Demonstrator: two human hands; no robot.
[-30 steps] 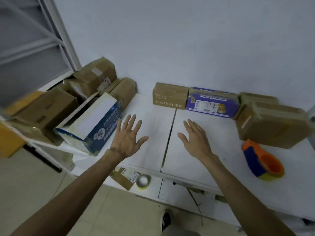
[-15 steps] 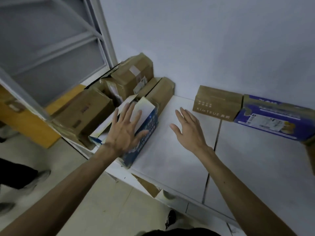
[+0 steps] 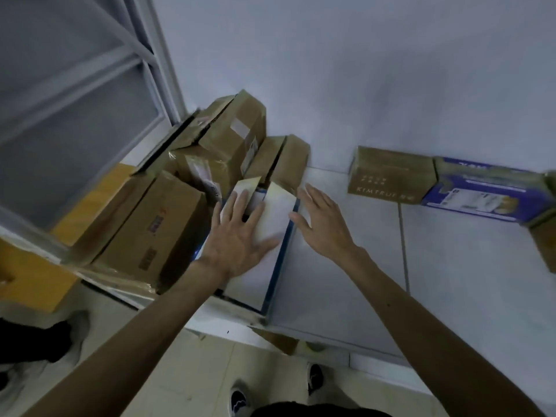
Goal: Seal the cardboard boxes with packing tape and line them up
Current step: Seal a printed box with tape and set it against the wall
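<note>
Pale wall runs behind a white table, which is made of two panels with a seam between them. At the table's near left edge lies a white and blue box, its top flaps not taped and two small flaps standing up at its far end. The left hand lies flat on the white top flap with fingers straight and spread wide, gripping nothing. The right hand is just to the right of that box, above the tabletop, fingers straight and slightly apart, holding nothing. Its thumb is at the box's blue right edge, though contact cannot be made out.

Left of and beyond this box, brown boxes are piled against each other up to a window frame. Far along the wall stands a printed brown box, and touching its right side is a purple box with a white label. Both are well apart from the hands. Down on the tiled floor, near the table's edge, the person's dark shoes show.
</note>
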